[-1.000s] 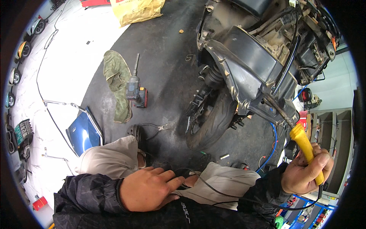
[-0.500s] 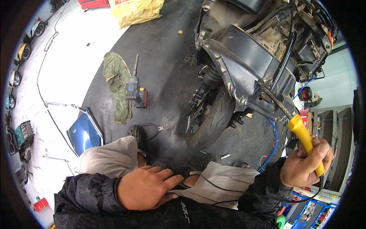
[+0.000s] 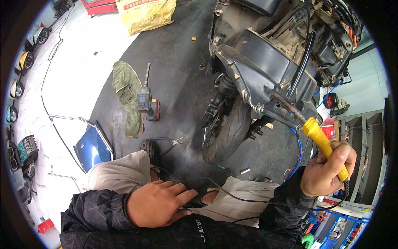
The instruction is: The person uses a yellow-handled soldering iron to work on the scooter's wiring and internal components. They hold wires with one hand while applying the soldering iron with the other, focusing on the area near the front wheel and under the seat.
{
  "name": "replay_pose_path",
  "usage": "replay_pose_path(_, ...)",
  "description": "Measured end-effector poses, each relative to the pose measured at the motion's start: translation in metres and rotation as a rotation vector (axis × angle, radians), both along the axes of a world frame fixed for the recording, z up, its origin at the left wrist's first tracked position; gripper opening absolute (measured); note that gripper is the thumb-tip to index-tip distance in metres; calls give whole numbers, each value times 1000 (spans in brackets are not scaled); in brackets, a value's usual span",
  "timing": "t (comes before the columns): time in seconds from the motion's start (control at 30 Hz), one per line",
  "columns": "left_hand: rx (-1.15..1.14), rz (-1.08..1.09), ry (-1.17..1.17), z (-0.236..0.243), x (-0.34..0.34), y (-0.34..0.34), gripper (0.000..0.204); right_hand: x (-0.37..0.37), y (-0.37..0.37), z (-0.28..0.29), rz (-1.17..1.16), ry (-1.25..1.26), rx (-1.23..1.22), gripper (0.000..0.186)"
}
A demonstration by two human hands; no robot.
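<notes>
The right hand (image 3: 327, 172) is closed around the yellow handle of a soldering iron (image 3: 321, 143), thumb pressed along the grip near its lower end. The iron's dark metal shaft (image 3: 286, 106) runs up and to the left from the handle, and its tip meets the underside of a stripped scooter (image 3: 265, 62), just below the black plastic body panel, where dirty wiring hangs. A black cord (image 3: 248, 198) leaves the base of the handle and trails leftward across the person's lap.

The left hand (image 3: 157, 203) holds nothing; it lies flat and open, fingers spread, on the person's beige trouser leg (image 3: 120, 176), well apart from the iron.

Between the knees, the scooter's rear tyre (image 3: 226, 130) stands on the dark floor mat (image 3: 174, 54). A pair of pliers (image 3: 172, 142) lies on the mat just beside the left knee. Farther out to the left, a cordless power tool (image 3: 146, 101) with a red battery rests next to a crumpled green rag (image 3: 126, 97). A blue body panel (image 3: 93, 147) sits near the left leg at the mat's edge, on the pale floor. A yellow sack (image 3: 145, 14) lies at the top of the view.
</notes>
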State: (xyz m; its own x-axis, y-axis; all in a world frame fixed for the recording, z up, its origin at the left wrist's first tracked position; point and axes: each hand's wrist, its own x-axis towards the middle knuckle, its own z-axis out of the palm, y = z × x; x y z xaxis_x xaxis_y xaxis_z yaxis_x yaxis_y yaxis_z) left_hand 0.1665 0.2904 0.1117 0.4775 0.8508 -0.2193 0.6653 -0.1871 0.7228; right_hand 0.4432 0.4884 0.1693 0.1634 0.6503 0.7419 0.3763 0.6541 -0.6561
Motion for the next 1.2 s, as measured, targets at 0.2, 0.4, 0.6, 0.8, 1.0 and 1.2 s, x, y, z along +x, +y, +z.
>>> replay_pose_path(0.2, -5, 7, -11, -1, 0, 0, 54, 3, 1, -2, -23, -24, 24, 31)
replay_pose_path(0.4, -15, 9, -12, -1, -1, 0, 54, 3, 1, 0, 30, -8, 0, 31)
replay_pose_path(0.6, -27, 1, 3, -1, -1, 0, 55, -1, 1, 0, -6, -2, 27, 30)
replay_pose_path(0.8, -18, -3, 14, -1, -1, 0, 57, 1, 0, 2, 99, 17, 15, 31)
replay_pose_path(1.0, -30, -5, 4, -1, -1, 0, 57, 0, -2, 2, 119, 23, 4, 32)
replay_pose_path(1.2, -37, -6, -11, -1, -1, 0, 57, 0, -3, 3, 92, 54, -42, 35)
